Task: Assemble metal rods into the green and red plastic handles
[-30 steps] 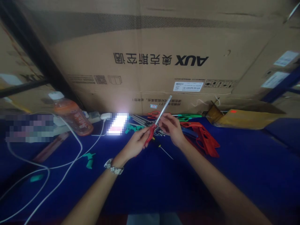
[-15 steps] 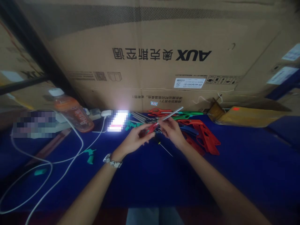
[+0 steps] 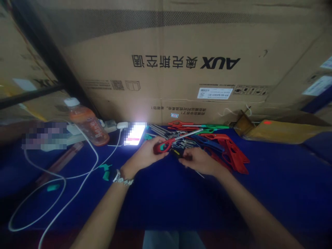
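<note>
My left hand (image 3: 149,152) is closed around the red handle of a long-nosed gas lighter (image 3: 168,143), whose metal tube points up to the right. A green piece shows in the lighter's handle opening. Curled fingers of my right hand (image 3: 201,160) grip a screwdriver (image 3: 175,152) with a black and yellow handle. Its thin shaft emerges below the hand, pointing toward the lower right. Just behind both hands lie loose metal parts (image 3: 185,141), partly covered by the lighter tube. Red lighter shells (image 3: 233,155) and a blue one (image 3: 211,143) rest right of them.
A drink bottle (image 3: 89,126), a lit phone (image 3: 135,134) and looping white cables (image 3: 80,186) occupy the left. Green pieces (image 3: 105,173) lie on the blue tabletop (image 3: 160,204). A large cardboard box (image 3: 166,79) stands behind, and a yellowish package (image 3: 280,131) at the right.
My right hand has left the lighter's metal tube, moved down toward me and taken hold of the screwdriver. My left hand keeps the lighter, its tube now tilted lower. The view has shifted slightly.
</note>
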`<action>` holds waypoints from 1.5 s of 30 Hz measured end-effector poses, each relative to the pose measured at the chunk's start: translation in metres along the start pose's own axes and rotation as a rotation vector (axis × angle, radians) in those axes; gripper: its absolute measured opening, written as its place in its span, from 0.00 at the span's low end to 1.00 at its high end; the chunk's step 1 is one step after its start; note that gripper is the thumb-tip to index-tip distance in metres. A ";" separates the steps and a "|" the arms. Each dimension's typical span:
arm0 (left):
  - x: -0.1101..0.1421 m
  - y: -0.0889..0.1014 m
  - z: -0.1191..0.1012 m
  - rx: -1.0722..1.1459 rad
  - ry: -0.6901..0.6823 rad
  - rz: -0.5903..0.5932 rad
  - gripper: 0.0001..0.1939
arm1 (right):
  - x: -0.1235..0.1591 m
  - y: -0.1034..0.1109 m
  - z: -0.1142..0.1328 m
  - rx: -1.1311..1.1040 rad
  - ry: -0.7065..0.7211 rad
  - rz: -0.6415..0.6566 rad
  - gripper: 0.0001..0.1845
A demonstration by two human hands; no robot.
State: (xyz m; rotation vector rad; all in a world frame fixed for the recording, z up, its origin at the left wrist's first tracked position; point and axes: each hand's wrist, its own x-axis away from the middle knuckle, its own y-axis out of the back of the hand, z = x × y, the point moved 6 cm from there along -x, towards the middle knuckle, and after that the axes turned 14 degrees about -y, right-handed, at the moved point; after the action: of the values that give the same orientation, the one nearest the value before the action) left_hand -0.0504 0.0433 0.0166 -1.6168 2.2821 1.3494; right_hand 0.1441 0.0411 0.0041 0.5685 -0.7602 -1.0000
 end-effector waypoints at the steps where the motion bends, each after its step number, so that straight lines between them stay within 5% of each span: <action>1: 0.001 0.001 0.000 -0.020 0.002 0.007 0.16 | 0.004 -0.001 -0.005 -0.147 -0.014 0.152 0.15; 3: 0.005 -0.001 0.001 -0.040 0.003 0.030 0.18 | 0.014 0.002 -0.011 -0.375 -0.017 0.363 0.18; 5: 0.008 -0.009 0.001 -0.047 -0.002 0.069 0.19 | 0.020 0.009 -0.012 -0.548 -0.003 0.429 0.19; 13: 0.006 -0.041 -0.010 -0.212 -0.090 0.185 0.22 | 0.002 0.019 0.036 -1.030 0.186 0.291 0.19; 17: 0.013 -0.025 -0.013 -0.235 -0.100 0.172 0.33 | -0.014 0.016 0.053 -0.995 0.249 0.096 0.21; 21: 0.040 0.006 -0.006 -0.244 -0.032 0.126 0.30 | -0.024 0.011 0.062 -0.903 0.287 -0.091 0.22; 25: 0.062 0.020 0.006 -0.187 0.038 0.113 0.22 | -0.031 -0.007 0.073 -0.890 0.358 -0.075 0.23; 32: 0.059 0.009 0.010 -0.058 -0.002 0.038 0.17 | -0.035 -0.042 0.083 -0.774 0.425 -0.071 0.14; 37: 0.061 0.008 0.009 -0.065 -0.007 -0.004 0.23 | -0.030 -0.047 0.089 -0.663 0.442 -0.076 0.15; 45: 0.062 0.010 0.011 0.007 0.000 0.016 0.13 | -0.029 -0.047 0.097 -0.568 0.473 -0.055 0.12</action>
State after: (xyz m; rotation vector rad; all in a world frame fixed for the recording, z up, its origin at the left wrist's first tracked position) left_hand -0.0910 0.0054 -0.0140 -1.5993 2.3025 1.3428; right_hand 0.0336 0.0385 0.0207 0.3074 -0.0280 -1.0228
